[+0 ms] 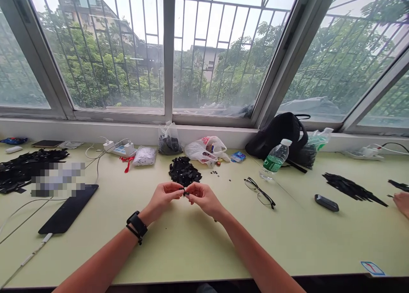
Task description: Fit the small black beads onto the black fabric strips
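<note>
My left hand (166, 199), with a black watch (137, 223) on its wrist, pinches a small black piece (185, 192) between thumb and fingers. My right hand (203, 199) meets it fingertip to fingertip and is closed on the same small piece. Fingers cover most of it, so its exact kind cannot be made out. Just beyond both hands lies a heap of flat black strips (184, 170). To the right of this heap several tiny dark round bits (214, 172) are scattered on the pale green table (191, 250).
Eyeglasses (260, 193) and an upright water bottle (276, 156) are on the right, before a black backpack (275, 135). Plastic bags (206, 150) line the window side. A tablet (70, 210) with a cable lies left. Another person's hand (401, 202) is at far right, near black strips (353, 187).
</note>
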Available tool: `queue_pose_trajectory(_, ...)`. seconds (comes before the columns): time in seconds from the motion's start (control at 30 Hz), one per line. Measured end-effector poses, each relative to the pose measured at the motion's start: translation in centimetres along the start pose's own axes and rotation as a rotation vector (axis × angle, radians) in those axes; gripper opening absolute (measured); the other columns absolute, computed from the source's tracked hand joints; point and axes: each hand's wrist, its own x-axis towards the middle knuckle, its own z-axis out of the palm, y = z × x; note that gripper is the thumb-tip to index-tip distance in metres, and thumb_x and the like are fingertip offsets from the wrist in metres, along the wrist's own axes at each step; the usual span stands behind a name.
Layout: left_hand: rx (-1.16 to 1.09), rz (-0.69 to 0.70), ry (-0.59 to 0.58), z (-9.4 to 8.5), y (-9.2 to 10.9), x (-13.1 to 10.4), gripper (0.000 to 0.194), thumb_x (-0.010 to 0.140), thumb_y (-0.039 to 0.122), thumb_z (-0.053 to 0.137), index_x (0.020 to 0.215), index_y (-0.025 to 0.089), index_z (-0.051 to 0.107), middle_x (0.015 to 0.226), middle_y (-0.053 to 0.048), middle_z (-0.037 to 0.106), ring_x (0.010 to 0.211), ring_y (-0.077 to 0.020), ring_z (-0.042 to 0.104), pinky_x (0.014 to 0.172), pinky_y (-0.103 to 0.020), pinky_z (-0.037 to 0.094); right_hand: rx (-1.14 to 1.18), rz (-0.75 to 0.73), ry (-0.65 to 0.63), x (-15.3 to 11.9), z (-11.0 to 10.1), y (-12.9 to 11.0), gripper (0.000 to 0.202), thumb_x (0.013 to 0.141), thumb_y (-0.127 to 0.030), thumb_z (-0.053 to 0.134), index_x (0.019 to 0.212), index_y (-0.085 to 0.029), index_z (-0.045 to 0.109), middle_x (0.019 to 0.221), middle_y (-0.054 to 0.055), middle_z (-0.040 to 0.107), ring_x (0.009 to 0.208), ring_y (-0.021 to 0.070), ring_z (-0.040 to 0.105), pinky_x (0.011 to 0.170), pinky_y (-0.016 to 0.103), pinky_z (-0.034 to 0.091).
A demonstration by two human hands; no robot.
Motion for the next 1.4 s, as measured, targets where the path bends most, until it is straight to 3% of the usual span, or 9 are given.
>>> queue_pose_trajectory(0.17, -0.045, -0.065, -0.052, 0.0, -0.1, -0.2, 0.032, 0.077, 0.041, 0.083, 0.097, 0.016, 0.079, 0.084, -0.008, 0.074, 0.077, -0.017, 0.064, 0.075, -0.028, 0.051, -0.013, -0.015, 0.037, 0.0, -0.3, 0.1, 0.025, 0.085, -0.041, 0.073, 0.093, -0.018, 0.071, 0.079, 0.003, 0.067, 0.069, 0.0148, 0.059, 0.064, 0.029, 0.051)
queue_pose_trajectory(0.37, -0.171, -0.128, -0.031, -0.3, 0.3, -0.1, 0.031, 0.074, 0.039, 0.085, 0.095, 0.016, 0.079, 0.091, -0.009, 0.074, 0.082, -0.0175, 0.065, 0.085, -0.031, 0.051, -0.005, -0.033, 0.071, 0.0, -0.6, 0.1, 0.028, 0.077, -0.042, 0.082, 0.084, -0.016, 0.071, 0.074, 0.001, 0.066, 0.068, 0.0142, 0.058, 0.063, 0.028, 0.048)
queue_pose_trajectory(0.57, -0.157, -0.124, -0.085, -0.1, 0.9, -0.4, 0.032, 0.077, 0.04, 0.084, 0.099, 0.016, 0.078, 0.087, -0.008, 0.071, 0.078, -0.0154, 0.062, 0.077, -0.027, 0.049, 0.005, -0.024, 0.026, -0.4, -0.4, -0.9, 0.031, 0.075, -0.044, 0.084, 0.079, -0.015, 0.072, 0.07, 0.001, 0.065, 0.065, 0.0138, 0.056, 0.061, 0.027, 0.046)
queue_pose_trajectory(0.73, -0.096, -0.125, -0.178, 0.0, 1.2, -0.7, 0.036, 0.081, 0.044, 0.078, 0.106, 0.018, 0.077, 0.089, -0.007, 0.07, 0.078, -0.0154, 0.061, 0.074, -0.027, 0.047, 0.054, -0.042, 0.083, -0.5, -1.0, -2.0, 0.032, 0.082, -0.048, 0.077, 0.081, -0.016, 0.072, 0.071, 0.003, 0.065, 0.064, 0.0139, 0.054, 0.062, 0.028, 0.045)
queue_pose_trajectory(0.9, -0.005, -0.127, -0.202, 0.1, 1.6, -0.9, 0.032, 0.079, 0.039, 0.079, 0.105, 0.019, 0.078, 0.098, -0.008, 0.072, 0.085, -0.0178, 0.062, 0.073, -0.026, 0.046, 0.013, -0.01, 0.172, -0.3, -1.2, -1.9, 0.038, 0.082, -0.055, 0.074, 0.08, -0.017, 0.068, 0.07, 0.003, 0.064, 0.063, 0.0145, 0.053, 0.061, 0.028, 0.045)
queue_pose_trajectory(1.13, 0.14, -0.014, -0.243, 0.6, 1.3, -0.9, 0.037, 0.086, 0.053, 0.069, 0.091, 0.017, 0.074, 0.078, -0.003, 0.066, 0.071, -0.0149, 0.057, 0.066, -0.026, 0.044, -0.041, -0.017, 0.105, -0.4, -0.6, -1.5, 0.037, 0.083, -0.054, 0.073, 0.078, -0.018, 0.067, 0.07, 0.001, 0.062, 0.063, 0.0138, 0.051, 0.061, 0.027, 0.043)
queue_pose_trajectory(1.23, 0.173, -0.006, -0.234, 0.6, 0.7, -0.7, 0.04, 0.085, 0.056, 0.069, 0.087, 0.016, 0.072, 0.079, -0.003, 0.066, 0.066, -0.0133, 0.055, 0.063, -0.025, 0.042, -0.045, -0.02, 0.081, -0.3, -0.5, -1.3, 0.036, 0.084, -0.053, 0.072, 0.078, -0.018, 0.067, 0.071, 0.001, 0.063, 0.064, 0.0136, 0.052, 0.061, 0.027, 0.044)
queue_pose_trajectory(1.4, 0.172, 0.007, -0.229, 0.7, 0.5, -0.5, 0.045, 0.089, 0.059, 0.063, 0.087, 0.015, 0.071, 0.081, -0.005, 0.068, 0.068, -0.0139, 0.054, 0.061, -0.024, 0.039, -0.087, -0.013, 0.154, 0.0, -1.1, -1.5, 0.039, 0.082, -0.056, 0.072, 0.078, -0.017, 0.067, 0.069, 0.001, 0.062, 0.061, 0.0131, 0.05, 0.058, 0.026, 0.042)
